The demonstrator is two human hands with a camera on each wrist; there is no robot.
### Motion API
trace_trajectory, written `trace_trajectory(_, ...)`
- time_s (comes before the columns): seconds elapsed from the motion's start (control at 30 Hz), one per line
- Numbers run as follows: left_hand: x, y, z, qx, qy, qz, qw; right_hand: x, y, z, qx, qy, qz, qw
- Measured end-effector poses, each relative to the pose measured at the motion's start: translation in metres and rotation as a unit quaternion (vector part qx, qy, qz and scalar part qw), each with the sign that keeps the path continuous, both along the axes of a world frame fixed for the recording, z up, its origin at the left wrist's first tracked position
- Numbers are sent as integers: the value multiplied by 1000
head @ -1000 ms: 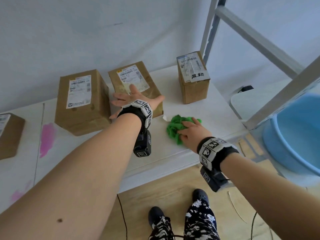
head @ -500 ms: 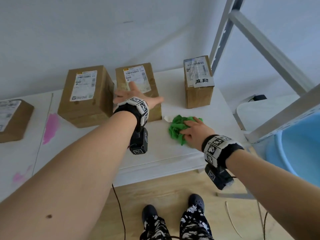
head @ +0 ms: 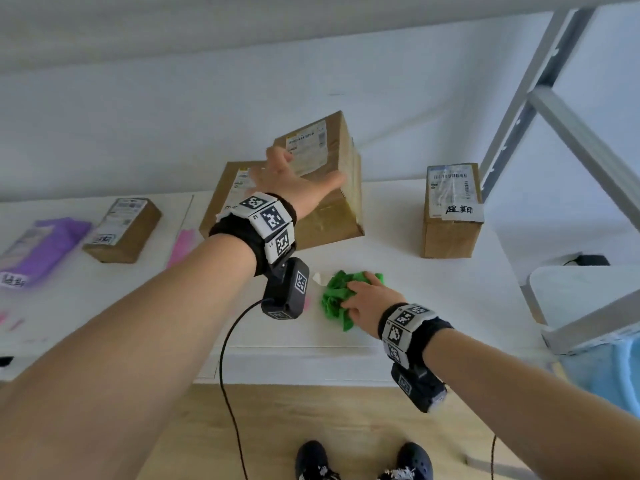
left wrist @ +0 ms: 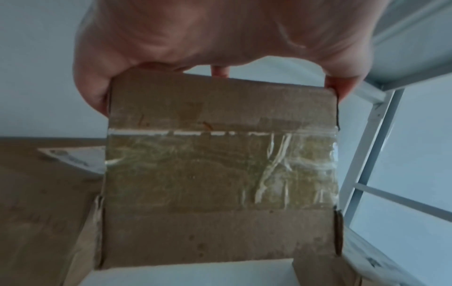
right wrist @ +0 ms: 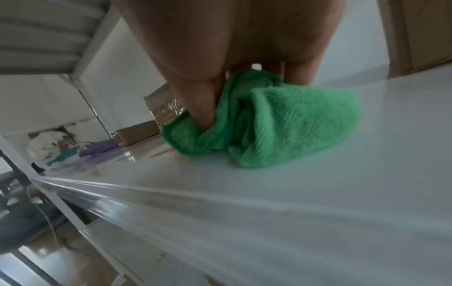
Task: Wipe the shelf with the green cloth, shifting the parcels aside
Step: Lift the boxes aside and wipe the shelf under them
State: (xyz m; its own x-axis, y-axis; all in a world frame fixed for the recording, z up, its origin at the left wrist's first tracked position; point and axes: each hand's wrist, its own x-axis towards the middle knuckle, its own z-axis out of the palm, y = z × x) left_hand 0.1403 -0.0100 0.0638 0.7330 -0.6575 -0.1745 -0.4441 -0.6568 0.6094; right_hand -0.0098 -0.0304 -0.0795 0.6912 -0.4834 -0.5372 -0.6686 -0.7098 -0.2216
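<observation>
My left hand [head: 294, 181] grips the top of a brown taped parcel [head: 332, 216] and holds it tilted, raised off the white shelf [head: 398, 258]. In the left wrist view the thumb and fingers of that hand [left wrist: 220, 42] clamp the parcel's [left wrist: 220, 174] upper edge. My right hand [head: 367, 299] lies on the crumpled green cloth [head: 336, 292] near the shelf's front edge. In the right wrist view this hand's [right wrist: 232, 38] thumb is tucked into a fold of the cloth [right wrist: 293, 125], which rests on the shelf [right wrist: 269, 212].
Another parcel [head: 228, 188] stands just left of the raised one. A labelled parcel [head: 452, 209] stands at the right, by the metal upright [head: 519, 98]. Further left lie a small parcel [head: 121, 230], a purple packet [head: 41, 247] and a pink smear [head: 181, 242]. A blue tub [head: 606, 372] sits beyond the right end.
My left hand has closed on the middle parcel and lifted it, tilted, off the shelf. The right hand stays on the cloth. The view has swung upward.
</observation>
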Motion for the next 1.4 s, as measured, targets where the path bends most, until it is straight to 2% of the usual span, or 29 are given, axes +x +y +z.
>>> trace_trajectory(0.1,5,4,19,-28,-32,12,999,11,-8,2,-28,24,33,999)
trace_trajectory(0.27,29,22,32,-4,-122,23,992,31,-20,-7,-48,21,-6,999)
trace_trajectory(0.37,50,40,28,19,-131,42,990,37,-19,-7,-57,29,-61,996)
trace_trajectory(0.47,65,54,18,41,-125,51,990,56,-14,-7,-61,68,-54,994)
trace_trajectory(0.53,70,61,11,49,-121,44,990,72,-3,-7,-77,82,8,994)
trace_trajectory(0.63,74,66,2,52,-117,30,991,87,28,-7,-142,73,173,972)
trace_trajectory(0.7,77,67,-3,60,-128,17,990,91,39,-9,-155,45,202,966)
trace_trajectory(0.8,83,68,-7,74,-146,-6,987,83,27,-10,-117,20,164,979)
trace_trajectory(0.87,89,70,-8,86,-150,-19,985,71,1,-17,-115,59,128,983)
trace_trajectory(0.97,92,73,-12,112,-172,-37,978,51,-40,-19,-122,83,-8,989)
trace_trajectory(1.07,87,75,-17,124,-220,-58,966,61,-51,-17,-131,97,-89,983)
trace_trajectory(1.1,84,76,-18,120,-236,-66,962,69,-45,-16,-128,105,-85,982)
trace_trajectory(1.2,71,80,-20,62,-270,-93,956,95,-14,-24,-115,86,28,989)
trace_trajectory(1.3,58,85,-21,-17,-289,-131,948,94,27,-17,-133,69,204,967)
trace_trajectory(1.33,53,85,-22,-41,-295,-146,943,88,31,-17,-133,53,229,963)
trace_trajectory(1.4,43,85,-26,-80,-302,-168,935,72,26,-17,-101,38,222,969)
